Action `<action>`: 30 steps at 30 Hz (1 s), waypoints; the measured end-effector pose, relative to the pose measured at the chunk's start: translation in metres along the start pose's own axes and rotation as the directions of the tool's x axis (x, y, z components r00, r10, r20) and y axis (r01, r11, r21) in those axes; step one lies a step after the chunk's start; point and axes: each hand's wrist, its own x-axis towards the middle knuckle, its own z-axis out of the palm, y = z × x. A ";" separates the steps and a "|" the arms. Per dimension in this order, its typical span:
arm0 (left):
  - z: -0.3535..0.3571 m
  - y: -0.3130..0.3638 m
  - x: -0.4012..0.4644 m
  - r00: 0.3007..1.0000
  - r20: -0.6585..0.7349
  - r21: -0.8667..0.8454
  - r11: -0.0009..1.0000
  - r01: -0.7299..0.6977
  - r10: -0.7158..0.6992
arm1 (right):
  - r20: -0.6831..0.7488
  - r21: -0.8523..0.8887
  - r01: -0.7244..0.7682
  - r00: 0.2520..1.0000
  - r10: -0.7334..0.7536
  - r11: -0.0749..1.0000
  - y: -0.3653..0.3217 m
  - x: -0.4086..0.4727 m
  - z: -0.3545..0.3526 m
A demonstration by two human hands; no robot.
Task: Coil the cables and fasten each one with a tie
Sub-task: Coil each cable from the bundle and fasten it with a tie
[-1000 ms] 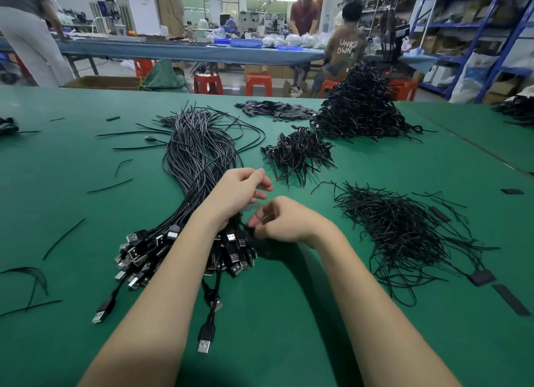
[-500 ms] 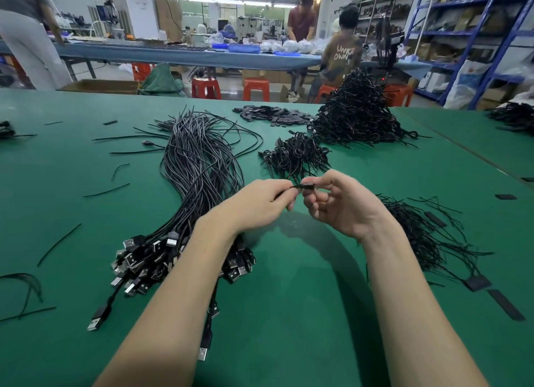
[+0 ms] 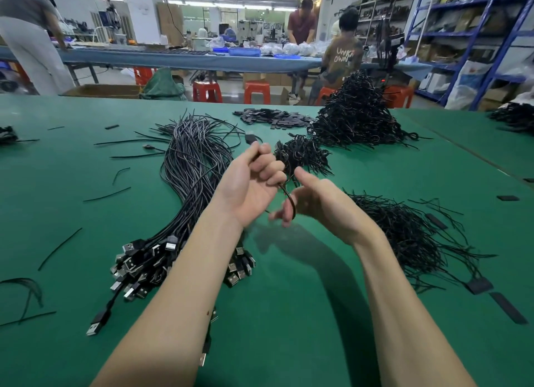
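Left hand (image 3: 254, 184) fingers are curled round one USB cable (image 3: 290, 199), its plug (image 3: 250, 138) projecting just above the knuckles. Right hand (image 3: 315, 204) fingers are blurred; the cable loops round them, grip uncertain. Coiling judged barely begun, no tie applied. Left of the fingers lies the uncoiled cable bundle (image 3: 196, 167); right, loose ties (image 3: 404, 230); beyond, the finished heap (image 3: 355, 118).

A workshop with a green table (image 3: 289, 314), red stools (image 3: 206, 91), blue shelving (image 3: 491, 37), a long bench (image 3: 187, 58) and ceiling strip lights (image 3: 231, 6).
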 end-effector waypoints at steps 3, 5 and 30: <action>-0.003 -0.004 0.002 0.997 -0.073 -0.066 0.998 -0.022 0.017 | 0.349 0.136 -0.185 0.928 0.127 0.973 -0.004 -0.011 -0.015; -0.006 -0.002 0.002 0.995 -0.089 -0.111 0.992 -0.051 0.042 | 0.462 0.195 -0.203 0.882 0.092 0.960 0.001 -0.023 -0.025; -0.004 0.007 -0.007 0.999 0.034 0.143 0.990 -0.021 0.016 | 0.352 0.259 -0.272 0.920 0.172 0.927 0.006 -0.019 -0.007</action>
